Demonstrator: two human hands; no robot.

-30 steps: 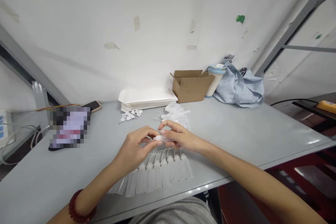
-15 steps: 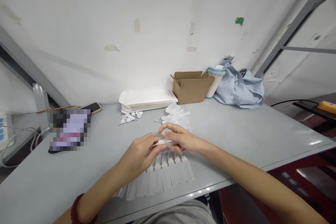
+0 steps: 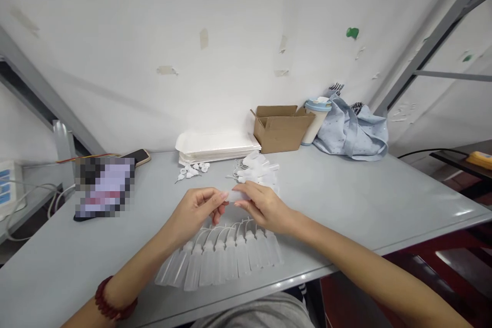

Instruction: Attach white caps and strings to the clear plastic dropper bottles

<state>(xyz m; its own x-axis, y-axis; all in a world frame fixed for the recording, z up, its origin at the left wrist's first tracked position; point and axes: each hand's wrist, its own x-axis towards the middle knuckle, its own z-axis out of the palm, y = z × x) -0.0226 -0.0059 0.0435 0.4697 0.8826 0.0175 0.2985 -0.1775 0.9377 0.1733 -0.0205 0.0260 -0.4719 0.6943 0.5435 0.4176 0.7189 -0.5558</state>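
Observation:
Between my two hands is a small translucent white plastic tube (image 3: 236, 196), held level above the table. My left hand (image 3: 203, 206) pinches its left end with thumb and forefinger, the other fingers curled. My right hand (image 3: 267, 207) grips the right end between thumb and fingers, hiding part of it. Below them, a fanned row of similar translucent tubes (image 3: 219, 264) with white caps and thin curved stems lies near the table's front edge. Behind my right hand is a pile of more tubes (image 3: 257, 164). Loose small white caps (image 3: 190, 170) lie to its left.
On the grey table (image 3: 338, 205), a stack of white trays (image 3: 219, 146) and an open cardboard box (image 3: 284, 133) stand against the wall. A lidded cup (image 3: 317, 120) and a light blue cloth bag (image 3: 353, 133) are at right. Phones (image 3: 138, 157) lie at left.
My left hand has shifted left and turned, its fingers now curled at the tube's left end. My right hand's raised forefinger has come down onto the tube. More of the row below shows.

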